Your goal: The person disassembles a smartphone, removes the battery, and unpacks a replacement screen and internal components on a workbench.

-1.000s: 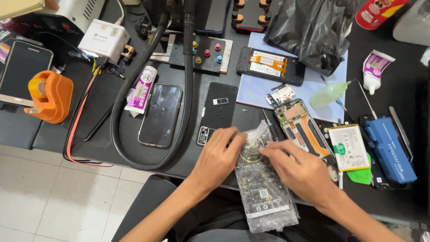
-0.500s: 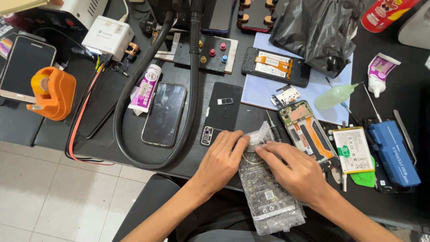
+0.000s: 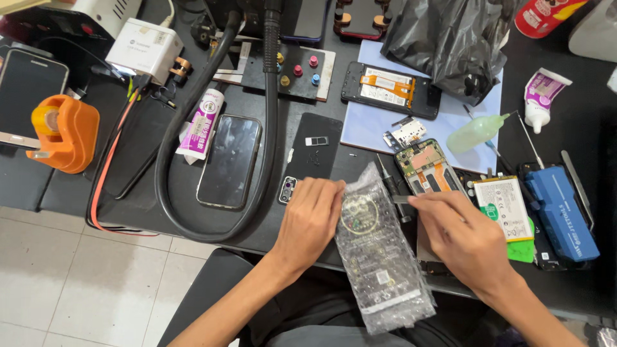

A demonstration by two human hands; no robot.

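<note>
Bubble-wrap pouch lies lower centre, hanging off the bench edge over my lap. My left hand is closed on its left edge near the top; my right hand pinches a thin metal tool whose tip touches the pouch's right edge. Risk as I judge it: tool slips and gouges the part inside, or my right arm knocks the opened phone and loose battery just beside it.

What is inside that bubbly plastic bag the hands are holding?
Through the bubble-wrap bag a flat dark part with a round coil shows. Its details are blurred by the bubbles, and the left hand covers one edge.
</note>
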